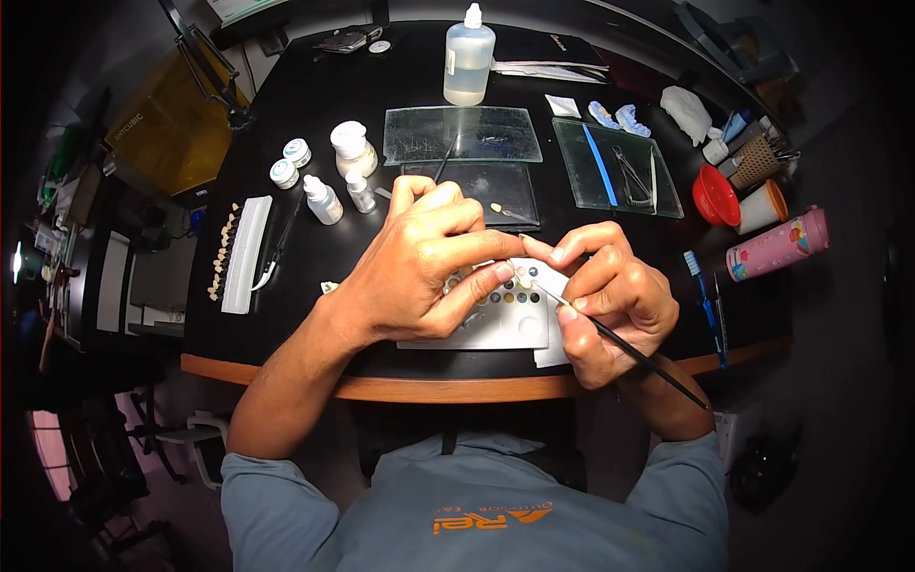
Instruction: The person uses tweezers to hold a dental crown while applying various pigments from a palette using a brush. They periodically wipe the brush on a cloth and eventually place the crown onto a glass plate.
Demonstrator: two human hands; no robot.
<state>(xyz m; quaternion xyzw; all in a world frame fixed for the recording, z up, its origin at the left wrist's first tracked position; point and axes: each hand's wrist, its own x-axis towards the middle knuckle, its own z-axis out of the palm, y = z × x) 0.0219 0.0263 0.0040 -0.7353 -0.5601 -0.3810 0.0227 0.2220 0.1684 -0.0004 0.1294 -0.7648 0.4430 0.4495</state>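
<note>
My right hand (620, 300) is closed around a thin black-handled brush (648, 360), whose tip points up and left toward my other hand. My left hand (429, 257) has its fingertips pinched together near the brush tip, on something small and pale that is mostly hidden. Another dark, thin handle (444, 160) rises from behind the left hand's fingers. Beneath both hands lies a white palette (519, 334) with several small round wells of colour. A dark glass slab (515, 186) bearing a small tooth-coloured piece (496, 207) is just beyond.
Behind stand a large clear bottle (469, 57), a glass plate (462, 133) and small white bottles (322, 200). Right are a tray of tools (620, 172), a red bowl (715, 195), a pink flask (780, 245) and a blue toothbrush (701, 286). A shade guide (246, 255) lies left.
</note>
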